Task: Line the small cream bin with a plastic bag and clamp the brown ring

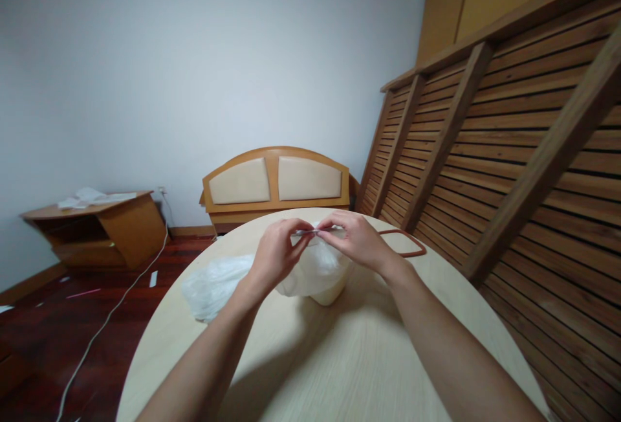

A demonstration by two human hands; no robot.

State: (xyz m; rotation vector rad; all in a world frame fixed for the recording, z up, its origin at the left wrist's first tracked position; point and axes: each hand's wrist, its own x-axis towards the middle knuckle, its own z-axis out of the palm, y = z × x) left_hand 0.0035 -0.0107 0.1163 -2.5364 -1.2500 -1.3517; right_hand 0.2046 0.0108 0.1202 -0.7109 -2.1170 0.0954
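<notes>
Both hands meet above the round table, fingertips pinched together on a thin white plastic bag. My left hand [280, 250] grips its gathered edge between thumb and fingers. Close beside it, my right hand [353, 239] pinches the same edge. Below the fingers the plastic bag [310, 272] hangs loosely over a cream container [328, 295], hiding most of it; only the lower part shows. Another crumpled white plastic bag [216, 285] lies on the table to the left, partly behind my left forearm. To the right, beyond my right wrist, rests a brown rounded frame [418, 253].
The round pale wooden table [369, 357] fills the foreground. Behind it stands a padded headboard [309, 179]. Slatted wooden panels [485, 144] lean along the right. At left are a low wooden cabinet [130, 231] with papers on top and a white cable [114, 312] across the floor.
</notes>
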